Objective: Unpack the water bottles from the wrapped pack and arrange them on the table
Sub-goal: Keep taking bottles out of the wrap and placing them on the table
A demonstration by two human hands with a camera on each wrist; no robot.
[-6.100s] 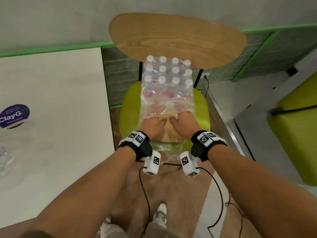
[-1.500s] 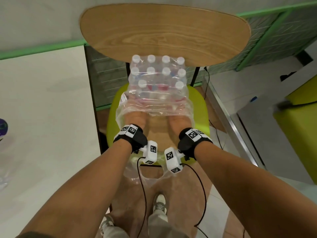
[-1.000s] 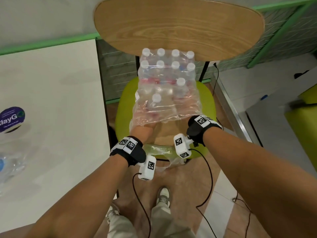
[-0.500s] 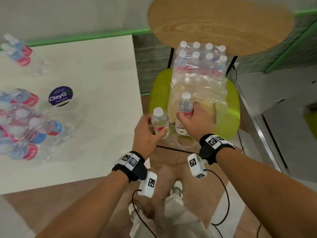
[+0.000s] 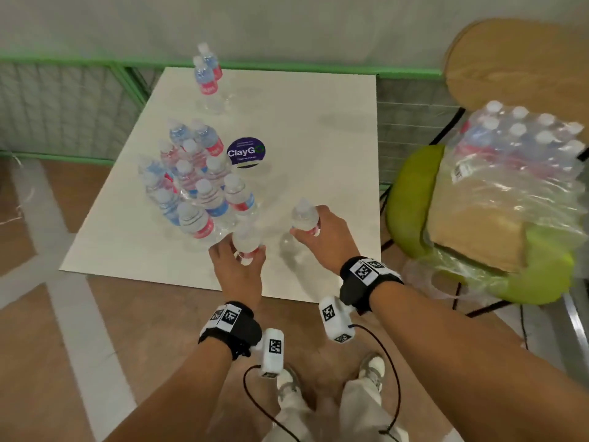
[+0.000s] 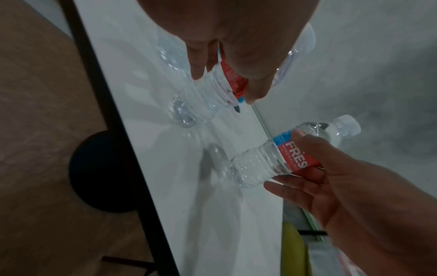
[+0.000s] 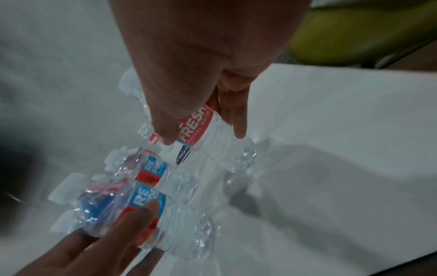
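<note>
My left hand (image 5: 244, 252) grips a clear water bottle (image 5: 245, 239) with a red label, low over the white table (image 5: 302, 122) near its front edge. My right hand (image 5: 306, 229) grips a second bottle (image 5: 304, 215) just to the right. In the left wrist view the left bottle (image 6: 208, 97) has its base close to the tabletop, and the right bottle (image 6: 260, 162) hangs tilted above it. The torn wrapped pack (image 5: 516, 148), with several bottles inside, sits on the green chair (image 5: 411, 199) at the right.
A cluster of several upright bottles (image 5: 194, 183) stands on the table's left half, close to my left hand. Two more bottles (image 5: 207, 74) stand at the far edge. A round ClayGo sticker (image 5: 246, 152) marks the middle. A green rail and mesh run behind.
Both hands pulled one bottle each out of the pack on the chair and carried them left to the table's front edge. My view swung left with them.
</note>
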